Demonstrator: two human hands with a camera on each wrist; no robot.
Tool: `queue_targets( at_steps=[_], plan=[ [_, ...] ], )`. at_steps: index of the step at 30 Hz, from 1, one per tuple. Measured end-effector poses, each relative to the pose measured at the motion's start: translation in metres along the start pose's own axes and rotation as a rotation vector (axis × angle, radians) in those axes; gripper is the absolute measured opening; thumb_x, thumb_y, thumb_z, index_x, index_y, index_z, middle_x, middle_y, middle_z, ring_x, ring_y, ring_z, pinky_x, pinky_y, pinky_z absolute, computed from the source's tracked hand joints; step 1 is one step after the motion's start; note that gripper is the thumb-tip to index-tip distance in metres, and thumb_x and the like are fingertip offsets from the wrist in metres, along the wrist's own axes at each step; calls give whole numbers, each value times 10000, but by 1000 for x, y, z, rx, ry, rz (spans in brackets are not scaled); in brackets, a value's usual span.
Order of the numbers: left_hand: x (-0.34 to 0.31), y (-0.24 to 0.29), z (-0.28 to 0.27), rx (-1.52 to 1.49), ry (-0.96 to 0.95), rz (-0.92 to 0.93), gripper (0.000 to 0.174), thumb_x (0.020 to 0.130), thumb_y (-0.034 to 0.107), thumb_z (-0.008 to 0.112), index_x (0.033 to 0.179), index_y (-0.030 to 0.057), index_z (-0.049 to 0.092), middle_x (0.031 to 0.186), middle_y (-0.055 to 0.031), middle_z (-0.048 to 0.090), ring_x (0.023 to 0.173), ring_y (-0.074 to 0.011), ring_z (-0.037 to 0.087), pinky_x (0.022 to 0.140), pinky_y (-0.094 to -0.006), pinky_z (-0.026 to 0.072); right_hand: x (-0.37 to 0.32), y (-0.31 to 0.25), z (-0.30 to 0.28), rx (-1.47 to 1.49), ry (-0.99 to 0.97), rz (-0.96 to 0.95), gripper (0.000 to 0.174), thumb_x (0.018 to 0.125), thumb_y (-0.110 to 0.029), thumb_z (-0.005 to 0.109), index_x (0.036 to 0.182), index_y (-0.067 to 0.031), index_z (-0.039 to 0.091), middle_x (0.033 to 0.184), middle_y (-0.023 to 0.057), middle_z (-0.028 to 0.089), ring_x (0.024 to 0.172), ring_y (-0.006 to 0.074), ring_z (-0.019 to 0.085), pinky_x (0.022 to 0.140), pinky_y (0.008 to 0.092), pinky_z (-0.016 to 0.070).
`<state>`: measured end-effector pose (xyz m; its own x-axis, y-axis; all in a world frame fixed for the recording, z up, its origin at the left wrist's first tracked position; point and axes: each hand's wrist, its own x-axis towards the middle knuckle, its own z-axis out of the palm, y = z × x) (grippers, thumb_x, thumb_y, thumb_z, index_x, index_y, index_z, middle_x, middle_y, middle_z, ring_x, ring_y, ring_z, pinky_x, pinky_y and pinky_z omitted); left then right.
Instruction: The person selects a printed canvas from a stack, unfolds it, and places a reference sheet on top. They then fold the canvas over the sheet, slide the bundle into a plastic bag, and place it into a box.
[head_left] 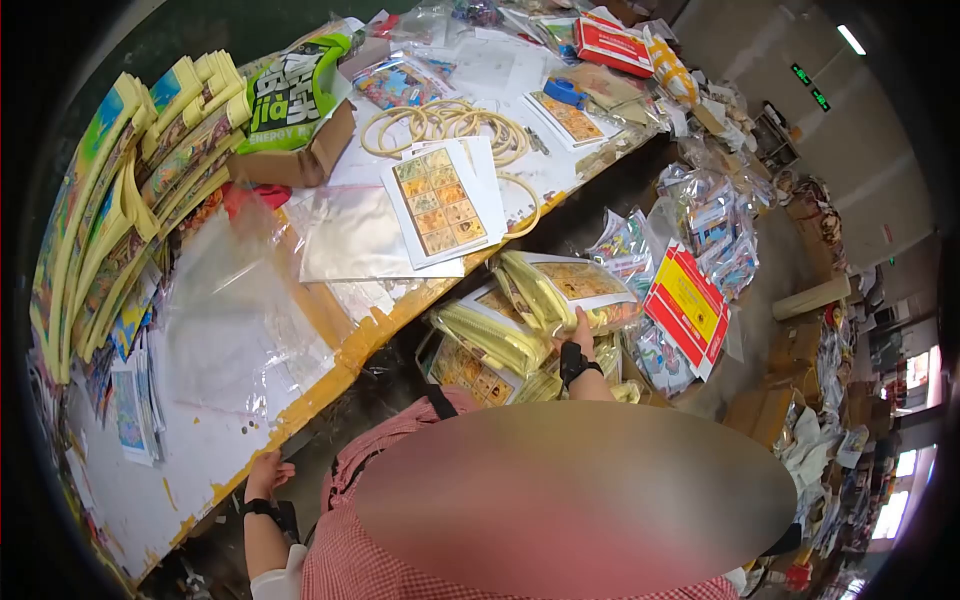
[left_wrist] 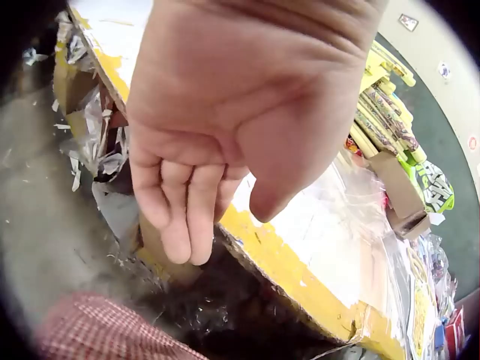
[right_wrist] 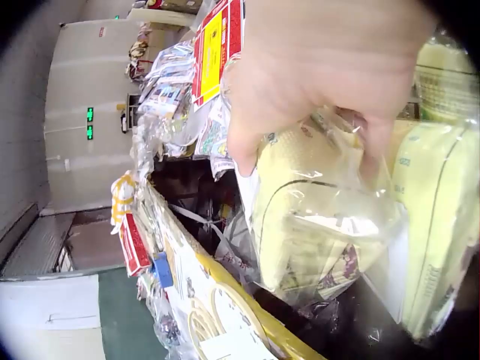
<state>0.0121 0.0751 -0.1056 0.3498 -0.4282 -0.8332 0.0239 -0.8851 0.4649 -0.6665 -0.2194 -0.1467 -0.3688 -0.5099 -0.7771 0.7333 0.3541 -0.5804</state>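
Note:
My right hand [head_left: 583,340] grips the edge of a clear-bagged yellow pack [head_left: 545,295], which has a printed picture sheet on top. In the right wrist view, the thumb and fingers of my right hand [right_wrist: 315,97] pinch the shiny plastic around the pack [right_wrist: 300,202]. Beneath and beside it lie similar bagged yellow packs [head_left: 480,340]. My left hand [head_left: 268,473] hangs by the table's yellow-taped edge and holds nothing. Its fingers are loosely bent, palm showing, in the left wrist view [left_wrist: 225,127].
On the white table [head_left: 220,400] lie printed picture sheets [head_left: 440,205], clear plastic bags [head_left: 350,235] and cream rings [head_left: 450,125]. Stacked yellow-edged folded prints [head_left: 110,220] stand at the left, near a cardboard box [head_left: 325,150]. A red-and-yellow card [head_left: 690,305] lies right of the packs.

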Motion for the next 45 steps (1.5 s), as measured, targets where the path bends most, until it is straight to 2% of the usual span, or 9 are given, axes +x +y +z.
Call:
queue_targets(
  at_steps=[3, 10, 13, 17, 22, 25, 32, 38, 45],
  plan=[
    [20, -2, -10, 3, -1, 21, 318, 977, 319, 445, 1105, 41, 533, 825, -122, 697, 660, -191, 666, 554, -287, 499, 46, 4, -49, 82, -238, -26, 715, 798, -441, 709, 1348, -114, 390, 1363, 163, 411, 1130, 311, 523, 965, 528, 439],
    [27, -6, 6, 42, -61, 13, 268, 945, 296, 487, 1033, 47, 532, 779, -114, 687, 660, -219, 662, 594, -326, 513, -17, -12, -123, 4, -102, -13, 525, 817, -451, 691, 1229, -168, 532, 1121, 62, 620, 990, 262, 603, 715, 445, 488],
    [30, -5, 5, 97, -94, 8, 253, 947, 288, 487, 1025, 51, 532, 784, -118, 687, 664, -219, 663, 590, -326, 512, -92, -8, -144, 85, -308, 13, 563, 819, -289, 718, 1297, -105, 486, 1278, 73, 545, 1099, 234, 560, 862, 370, 476],
    [23, -1, 0, 232, -99, 5, 255, 945, 295, 490, 1010, 52, 533, 787, -119, 687, 663, -216, 665, 583, -324, 508, -175, -22, -191, -722, -443, -727, 549, 837, -185, 665, 1329, -71, 450, 1286, 83, 540, 1147, 211, 536, 949, 388, 459],
    [50, -12, -12, 318, -151, 53, 266, 946, 295, 488, 1032, 47, 532, 791, -118, 689, 653, -204, 665, 574, -317, 502, -206, -15, -259, -105, -300, 161, 553, 865, -268, 641, 1341, -59, 453, 1210, 82, 589, 1156, 216, 551, 960, 410, 477],
    [46, -9, 5, 312, -159, 12, 275, 943, 281, 491, 1049, 31, 538, 786, -121, 684, 643, -202, 662, 562, -313, 501, -133, 48, -380, -389, -275, 241, 501, 902, -415, 551, 1270, -76, 527, 1147, 86, 630, 1111, 248, 588, 918, 431, 506],
    [73, -2, 47, 544, -270, 59, 314, 926, 268, 512, 1026, -28, 542, 749, -135, 680, 581, -187, 650, 495, -290, 472, -169, 55, -257, -599, 199, -91, 353, 932, -324, 390, 960, -30, 582, 780, 122, 622, 662, 239, 572, 595, 335, 450],
    [62, 44, 92, 659, -309, 265, 312, 941, 242, 540, 1056, -48, 558, 745, -143, 673, 622, -198, 661, 538, -305, 498, -140, 75, -269, -1762, 428, -645, 297, 915, -185, 391, 874, 21, 600, 877, 273, 646, 797, 415, 645, 704, 498, 519],
    [92, 52, 103, 802, -391, 268, 291, 935, 213, 567, 1018, -65, 582, 806, -139, 676, 643, -215, 664, 587, -324, 519, -161, 35, -231, -1843, 305, -409, 387, 886, -321, 477, 1095, -4, 550, 1036, 243, 623, 957, 448, 599, 813, 486, 504]
  ],
)
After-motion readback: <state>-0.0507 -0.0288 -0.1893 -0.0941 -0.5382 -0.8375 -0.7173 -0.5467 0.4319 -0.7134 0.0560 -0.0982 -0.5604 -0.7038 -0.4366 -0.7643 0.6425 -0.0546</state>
